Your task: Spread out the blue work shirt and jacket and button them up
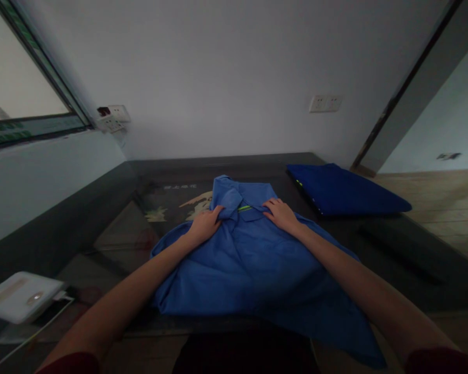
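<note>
A blue collared shirt with a small yellow-green strip lies spread and wrinkled on the dark table, its collar end pointing away from me and its lower part draping over the front edge at the right. My left hand grips the fabric at the left of the collar area, fingers bent round it. On the other side of the strip, my right hand has its fingers closed over the shirt's cloth. Both forearms reach across the shirt, covering parts of its sides.
A folded darker blue garment rests on the table at the back right. A white power bank with a white cable sits at the left. Wall sockets are behind, and a power adapter is plugged in at the left.
</note>
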A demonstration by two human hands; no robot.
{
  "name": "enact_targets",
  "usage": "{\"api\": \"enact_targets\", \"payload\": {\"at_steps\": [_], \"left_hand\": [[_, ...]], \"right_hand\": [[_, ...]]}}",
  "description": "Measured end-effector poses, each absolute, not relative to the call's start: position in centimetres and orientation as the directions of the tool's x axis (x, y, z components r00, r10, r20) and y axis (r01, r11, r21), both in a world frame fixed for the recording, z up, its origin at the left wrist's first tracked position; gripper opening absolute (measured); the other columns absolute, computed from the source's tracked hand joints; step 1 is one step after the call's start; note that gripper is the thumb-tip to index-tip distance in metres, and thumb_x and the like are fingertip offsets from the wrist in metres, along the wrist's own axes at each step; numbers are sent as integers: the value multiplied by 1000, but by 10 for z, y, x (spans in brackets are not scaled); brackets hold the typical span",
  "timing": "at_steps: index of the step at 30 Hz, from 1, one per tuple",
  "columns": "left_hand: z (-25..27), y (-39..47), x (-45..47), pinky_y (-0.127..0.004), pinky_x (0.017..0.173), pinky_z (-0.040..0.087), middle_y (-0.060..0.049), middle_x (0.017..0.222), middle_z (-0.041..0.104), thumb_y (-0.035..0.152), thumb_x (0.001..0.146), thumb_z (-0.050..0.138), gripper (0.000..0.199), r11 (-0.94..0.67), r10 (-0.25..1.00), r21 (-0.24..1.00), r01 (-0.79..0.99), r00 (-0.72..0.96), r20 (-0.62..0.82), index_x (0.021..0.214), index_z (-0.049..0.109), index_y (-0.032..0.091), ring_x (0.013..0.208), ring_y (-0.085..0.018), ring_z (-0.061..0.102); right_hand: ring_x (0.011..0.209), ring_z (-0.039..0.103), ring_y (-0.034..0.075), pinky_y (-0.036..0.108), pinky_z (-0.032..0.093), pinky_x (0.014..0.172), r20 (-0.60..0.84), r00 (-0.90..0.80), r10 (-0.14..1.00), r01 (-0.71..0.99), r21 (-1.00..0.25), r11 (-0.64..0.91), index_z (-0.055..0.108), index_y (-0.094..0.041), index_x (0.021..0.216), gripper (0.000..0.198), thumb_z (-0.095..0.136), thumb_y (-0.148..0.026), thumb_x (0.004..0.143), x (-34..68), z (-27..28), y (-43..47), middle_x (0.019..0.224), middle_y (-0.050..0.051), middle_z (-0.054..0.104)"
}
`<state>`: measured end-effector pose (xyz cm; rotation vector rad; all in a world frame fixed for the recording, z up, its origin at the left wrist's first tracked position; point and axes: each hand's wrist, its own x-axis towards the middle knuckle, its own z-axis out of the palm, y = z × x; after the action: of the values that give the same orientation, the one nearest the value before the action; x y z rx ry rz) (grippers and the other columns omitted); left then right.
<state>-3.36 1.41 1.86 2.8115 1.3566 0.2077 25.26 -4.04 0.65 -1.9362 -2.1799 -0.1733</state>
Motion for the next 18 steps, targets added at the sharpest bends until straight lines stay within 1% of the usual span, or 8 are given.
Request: {"api": "enact_targets", "payload": {"at_steps": [3, 6, 10, 12, 15, 18], "left_hand": [[23, 24, -41, -37, 83, 48, -12, 112, 66, 26, 92, 38, 45, -600, 799, 86, 796, 591, 109, 136, 38, 20, 98, -27, 64], [25, 31, -55, -38, 84, 48, -12, 116, 65, 27, 91, 38, 44, -554, 832, 134, 822, 540, 130, 135, 41, 21, 101, -28, 64], [22, 29, -75, -37, 88, 48, -11, 117, 65, 32, 92, 38, 41, -482, 876, 281, 830, 460, 142, 130, 46, 19, 104, -28, 63], [19, 23, -84, -37, 90, 47, -11, 116, 65, 35, 91, 39, 41, -440, 896, 363, 821, 424, 128, 127, 48, 18, 104, -28, 63], [15, 16, -94, -36, 89, 48, -9, 115, 66, 40, 91, 38, 40, -367, 925, 469, 803, 368, 94, 123, 50, 20, 103, -26, 64], [13, 16, -100, -35, 89, 49, -8, 114, 67, 45, 91, 38, 40, -330, 935, 533, 780, 347, 71, 120, 52, 21, 102, -25, 65]], "right_hand": [[106, 54, 25, 37, 47, 89, 245, -132, 960, 982, -98, 160, 61, -18, 107, 21, 53, -25, 89, 258, 5, -34, 112, 10, 61], [103, 58, 24, 36, 48, 89, 233, -111, 966, 965, -206, 160, 59, -18, 104, 18, 50, -24, 90, 268, 0, -38, 109, 10, 63], [102, 60, 25, 40, 48, 92, 273, -75, 959, 942, -295, 158, 59, -16, 105, 21, 46, -24, 90, 289, -9, -63, 109, 12, 64], [100, 62, 25, 42, 49, 91, 297, -56, 953, 924, -346, 162, 60, -16, 102, 20, 46, -24, 89, 299, -13, -79, 106, 12, 65], [97, 64, 25, 42, 51, 88, 320, -14, 947, 890, -427, 158, 62, -18, 98, 20, 46, -24, 88, 307, -16, -96, 102, 11, 67], [96, 65, 24, 42, 53, 87, 326, 10, 945, 864, -479, 156, 64, -21, 97, 20, 47, -25, 88, 306, -14, -100, 102, 9, 68]]}}
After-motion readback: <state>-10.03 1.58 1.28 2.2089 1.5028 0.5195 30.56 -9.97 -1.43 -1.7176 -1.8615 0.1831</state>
